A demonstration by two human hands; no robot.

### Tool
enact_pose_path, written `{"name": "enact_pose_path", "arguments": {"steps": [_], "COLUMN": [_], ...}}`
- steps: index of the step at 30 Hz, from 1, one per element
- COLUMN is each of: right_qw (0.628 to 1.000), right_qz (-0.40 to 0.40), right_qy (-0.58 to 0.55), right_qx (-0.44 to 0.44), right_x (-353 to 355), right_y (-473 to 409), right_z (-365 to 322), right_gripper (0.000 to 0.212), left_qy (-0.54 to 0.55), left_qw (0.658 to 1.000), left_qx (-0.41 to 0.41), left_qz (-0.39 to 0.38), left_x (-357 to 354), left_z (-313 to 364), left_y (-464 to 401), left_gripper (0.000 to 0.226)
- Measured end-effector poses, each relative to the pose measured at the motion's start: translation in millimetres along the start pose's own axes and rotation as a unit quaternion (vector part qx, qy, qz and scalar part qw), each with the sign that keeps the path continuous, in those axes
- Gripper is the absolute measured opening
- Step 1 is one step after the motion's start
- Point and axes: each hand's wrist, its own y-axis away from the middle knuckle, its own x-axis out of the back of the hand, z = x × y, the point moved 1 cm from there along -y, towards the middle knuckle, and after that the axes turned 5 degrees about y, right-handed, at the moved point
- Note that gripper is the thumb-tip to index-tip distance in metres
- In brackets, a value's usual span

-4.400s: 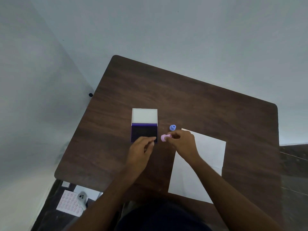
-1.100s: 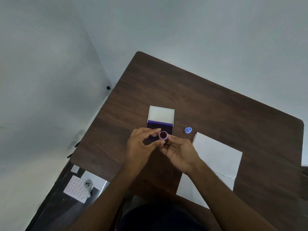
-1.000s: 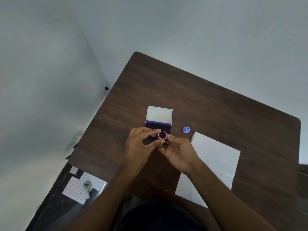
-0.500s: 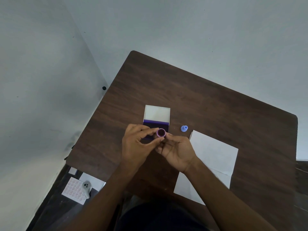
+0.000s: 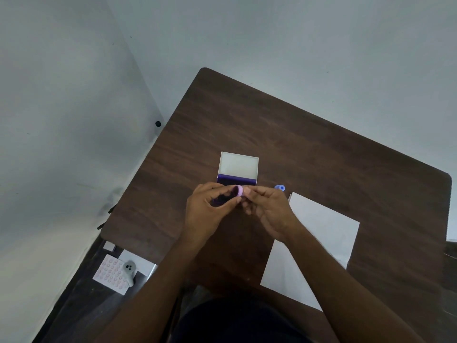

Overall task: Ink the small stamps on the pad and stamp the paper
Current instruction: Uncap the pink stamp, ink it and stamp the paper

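Note:
A small pink stamp (image 5: 239, 190) is held above the table between both hands, lying on its side. My right hand (image 5: 268, 211) pinches it by its far end. My left hand (image 5: 207, 212) has its thumb and fingers curled round the stamp's near end. Just behind them sits the open ink pad (image 5: 237, 179), its white lid (image 5: 239, 163) tipped back and most of its purple pad hidden by my left hand. A small blue stamp (image 5: 280, 187) stands on the table to the right of the pad. The white paper (image 5: 314, 246) lies at the right, partly under my right forearm.
The dark wooden table (image 5: 296, 139) stands in a corner between two grey walls. On the floor at the lower left lie a pink dotted sheet (image 5: 108, 273), a small grey device (image 5: 129, 268) and white papers.
Over the last second the pink stamp has turned in my fingers, from open face up to lying on its side. Both hands stay together in front of the ink pad.

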Motion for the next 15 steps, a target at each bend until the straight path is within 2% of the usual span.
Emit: {"name": "enact_pose_path", "arguments": {"steps": [1,3,5,10,15], "right_qw": [0.993,0.945,0.898,0.768,0.712], "right_qz": [0.049,0.121,0.137,0.065,0.040], "right_qy": [0.109,0.299,0.409,0.612,0.684], "right_qx": [0.018,0.054,0.083,0.177,0.153], "right_x": [-2,-6,-13,-29,-37], "right_y": [-5,-17,-26,-42,-52], "right_z": [2,10,16,33,40], "right_gripper": [0.021,0.021,0.024,0.026,0.034], "left_qy": [-0.005,-0.016,-0.034,-0.127,-0.179], "left_qw": [1.000,0.999,0.995,0.988,0.982], "left_qx": [0.011,0.034,0.070,0.084,0.054], "left_qz": [0.001,0.029,0.055,0.020,0.007], "left_x": [-2,-5,-9,-24,-35], "left_z": [-7,-25,-41,-63,-68], "left_y": [-2,-5,-7,-14,-20], "left_gripper": [0.035,0.035,0.036,0.063,0.062]}}
